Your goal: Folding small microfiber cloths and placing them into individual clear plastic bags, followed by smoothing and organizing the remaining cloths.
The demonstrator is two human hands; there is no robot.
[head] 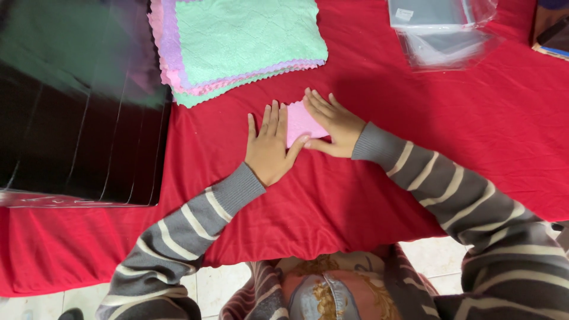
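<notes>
Both hands lie flat with fingers spread on a small folded pink cloth [302, 123] on the red table cover [379, 195], the left hand [270, 148] pinning its edge while the right hand [333, 123] presses the fold, near the stack of pastel cloths [237, 44]

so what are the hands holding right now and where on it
Neither grips anything: both press a folded pink cloth flat, left hand on its left edge, right hand on its right.
</notes>
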